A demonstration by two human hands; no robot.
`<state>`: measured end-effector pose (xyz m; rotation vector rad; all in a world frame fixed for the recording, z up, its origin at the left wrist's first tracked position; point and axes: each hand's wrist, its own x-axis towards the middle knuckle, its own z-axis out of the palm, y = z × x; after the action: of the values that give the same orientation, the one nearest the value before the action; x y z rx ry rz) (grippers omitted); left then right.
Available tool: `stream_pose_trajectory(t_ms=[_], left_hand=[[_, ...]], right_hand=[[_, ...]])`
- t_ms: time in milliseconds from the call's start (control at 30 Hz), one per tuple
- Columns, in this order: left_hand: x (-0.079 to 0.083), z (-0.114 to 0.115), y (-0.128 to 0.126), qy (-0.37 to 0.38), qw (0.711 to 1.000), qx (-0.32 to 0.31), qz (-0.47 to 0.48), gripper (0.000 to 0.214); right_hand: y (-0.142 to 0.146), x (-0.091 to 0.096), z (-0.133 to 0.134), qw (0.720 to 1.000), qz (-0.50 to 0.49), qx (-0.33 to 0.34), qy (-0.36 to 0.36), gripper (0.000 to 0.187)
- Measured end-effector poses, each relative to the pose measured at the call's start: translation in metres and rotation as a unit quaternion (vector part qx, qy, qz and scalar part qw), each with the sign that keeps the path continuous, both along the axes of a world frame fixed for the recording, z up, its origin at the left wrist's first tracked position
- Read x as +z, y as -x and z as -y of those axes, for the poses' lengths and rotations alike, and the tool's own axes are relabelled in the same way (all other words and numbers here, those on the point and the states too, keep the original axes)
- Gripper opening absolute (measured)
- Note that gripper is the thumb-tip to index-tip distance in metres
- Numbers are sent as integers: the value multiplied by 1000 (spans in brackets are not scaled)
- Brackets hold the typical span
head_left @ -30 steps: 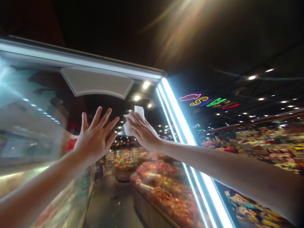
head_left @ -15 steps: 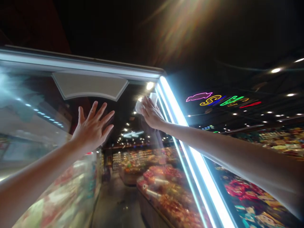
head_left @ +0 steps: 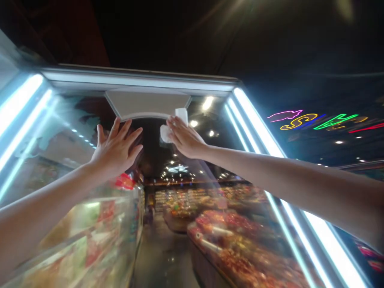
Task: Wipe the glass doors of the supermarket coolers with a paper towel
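My left hand (head_left: 116,148) is raised with its fingers spread wide, palm toward a glass pane (head_left: 156,148) framed by bright light strips; whether it touches the glass is hard to tell. Under the flat fingers of my right hand (head_left: 187,138) is a white cloth (head_left: 181,116), held against the upper part of the same pane. Parts of the cloth stick out above and to the left of the fingers. Just above both hands, a pale panel (head_left: 147,103) with a curved lower edge shows behind or in the glass.
A light bar (head_left: 144,80) runs along the pane's top, with glowing strips (head_left: 258,120) down its right side and more strips (head_left: 21,104) at left. Shelves of packaged goods (head_left: 99,232), an aisle floor (head_left: 162,256) and heaped produce (head_left: 228,232) appear in the glass. Neon signs (head_left: 333,120) glow at right.
The view has swung left, bringing the left light strips into sight. My right hand has moved left across the glass with the cloth, closer to my left hand, which stays spread.
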<state>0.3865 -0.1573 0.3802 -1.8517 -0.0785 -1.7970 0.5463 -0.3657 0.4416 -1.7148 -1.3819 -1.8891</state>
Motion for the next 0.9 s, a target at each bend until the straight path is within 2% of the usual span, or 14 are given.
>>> stream_pose_trajectory(t_ms=[100, 267, 367, 433, 567, 733, 833, 900], left_hand=[[0, -16, 13, 6, 1000, 3, -2, 61], [4, -44, 37, 55, 998, 10, -13, 65], [2, -57, 49, 85, 996, 19, -25, 67], [-5, -62, 54, 96, 994, 18, -38, 67], [-31, -65, 60, 83, 994, 9, -63, 65], [-73, -67, 58, 101, 992, -31, -68, 63], [-104, -73, 57, 123, 990, -49, -58, 63], [-128, -76, 56, 128, 989, -49, -53, 61]], right_hand=[[12, 7, -19, 996, -54, -15, -74, 66], [37, 2, -68, 998, 40, 9, 49, 65], [51, 3, -94, 999, 5, 30, -12, 65], [59, -3, -107, 998, -11, 39, -46, 64], [76, -31, -121, 999, 32, 25, 26, 63], [95, -68, -132, 998, -34, 32, -34, 63], [105, -101, -141, 999, -10, 50, 15, 61], [111, -130, -145, 998, -18, 64, 10, 60]])
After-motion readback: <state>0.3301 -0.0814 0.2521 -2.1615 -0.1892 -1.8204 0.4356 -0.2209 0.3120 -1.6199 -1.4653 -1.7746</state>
